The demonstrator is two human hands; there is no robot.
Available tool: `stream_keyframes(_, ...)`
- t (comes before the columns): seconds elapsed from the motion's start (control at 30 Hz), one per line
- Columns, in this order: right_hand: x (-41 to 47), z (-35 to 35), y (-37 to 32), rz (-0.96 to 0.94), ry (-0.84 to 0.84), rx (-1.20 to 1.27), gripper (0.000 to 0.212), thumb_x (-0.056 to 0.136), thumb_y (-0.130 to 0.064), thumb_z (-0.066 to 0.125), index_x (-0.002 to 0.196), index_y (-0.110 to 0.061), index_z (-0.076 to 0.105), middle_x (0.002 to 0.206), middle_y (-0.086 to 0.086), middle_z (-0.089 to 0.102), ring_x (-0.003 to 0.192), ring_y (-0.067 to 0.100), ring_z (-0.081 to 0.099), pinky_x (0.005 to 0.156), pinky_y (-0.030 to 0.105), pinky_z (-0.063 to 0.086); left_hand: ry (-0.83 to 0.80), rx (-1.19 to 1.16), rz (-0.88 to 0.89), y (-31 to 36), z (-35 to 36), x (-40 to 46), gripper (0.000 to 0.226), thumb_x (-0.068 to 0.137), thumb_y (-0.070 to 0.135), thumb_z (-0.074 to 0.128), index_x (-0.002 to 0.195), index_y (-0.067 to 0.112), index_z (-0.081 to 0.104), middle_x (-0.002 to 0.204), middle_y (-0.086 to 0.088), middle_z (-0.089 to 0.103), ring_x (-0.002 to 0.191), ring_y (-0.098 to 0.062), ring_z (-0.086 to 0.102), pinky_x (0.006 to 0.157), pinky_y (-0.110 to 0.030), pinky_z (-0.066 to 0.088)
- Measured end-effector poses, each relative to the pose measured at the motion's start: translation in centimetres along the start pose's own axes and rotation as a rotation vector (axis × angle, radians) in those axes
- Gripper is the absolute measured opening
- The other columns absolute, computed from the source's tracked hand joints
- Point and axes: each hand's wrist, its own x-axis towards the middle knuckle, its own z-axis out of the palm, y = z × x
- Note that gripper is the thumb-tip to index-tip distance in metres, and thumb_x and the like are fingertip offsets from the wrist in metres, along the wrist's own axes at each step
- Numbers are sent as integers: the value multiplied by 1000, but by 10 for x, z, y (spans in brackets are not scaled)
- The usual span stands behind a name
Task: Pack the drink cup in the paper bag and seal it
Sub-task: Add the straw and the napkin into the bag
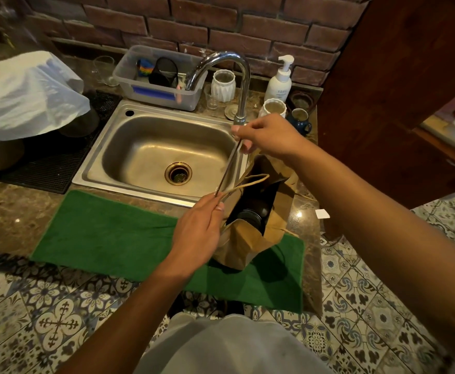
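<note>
A brown paper bag (243, 245) stands open on the green towel (107, 233) to the right of the sink. Inside it, the dark lid of the drink cup (249, 215) shows. Stretched between my two hands is a thin strip (229, 168), clear tape by the look of it, held taut above the bag's mouth. My right hand (269, 136) pinches its upper end near the faucet base. My left hand (196, 230) pinches the lower end at the bag's near edge, beside the twisted paper handle (250, 182).
The steel sink (156, 160) and its faucet (229, 74) lie just behind the bag. Cups, white vases, a soap pump bottle (280, 79) and a plastic bin (156, 76) crowd the back ledge. A white plastic bag (24, 95) sits left. A wooden panel (399, 90) rises at right.
</note>
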Motion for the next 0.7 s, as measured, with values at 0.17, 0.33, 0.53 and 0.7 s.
stream_keyframes(0.17, -8, -10, 7, -77, -94, 49, 11, 95, -13, 72, 96, -3, 77, 83, 2, 78, 71, 3, 71, 64, 9, 52, -12, 2, 6, -1, 1, 0, 36, 110, 26, 39, 132, 15, 65, 123, 2, 66, 105, -13, 60, 92, -38, 51)
stream_keyframes(0.33, -21, -43, 6, -161, 110, 136, 10, 98, -16, 67, 103, -12, 74, 89, 1, 76, 81, 6, 73, 79, 21, 57, -8, 20, -51, -2, 0, 2, 40, 110, 31, 38, 137, 15, 63, 126, -1, 66, 113, -19, 61, 95, -37, 48)
stream_keyframes(0.53, -84, -112, -7, -422, 516, -9, 21, 98, -33, 67, 113, -19, 71, 98, -9, 72, 89, -2, 70, 80, 17, 55, 9, -8, -110, -6, 0, 4, 36, 110, 35, 37, 123, 23, 68, 82, 2, 65, 79, -20, 61, 70, -38, 49)
stream_keyframes(0.7, -136, -138, -5, -385, 453, -147, 25, 99, -39, 65, 113, -20, 70, 95, -8, 70, 79, -5, 66, 65, 9, 50, 26, -15, -125, -5, 0, 5, 37, 109, 38, 37, 121, 24, 68, 83, 1, 67, 81, -23, 62, 75, -41, 52)
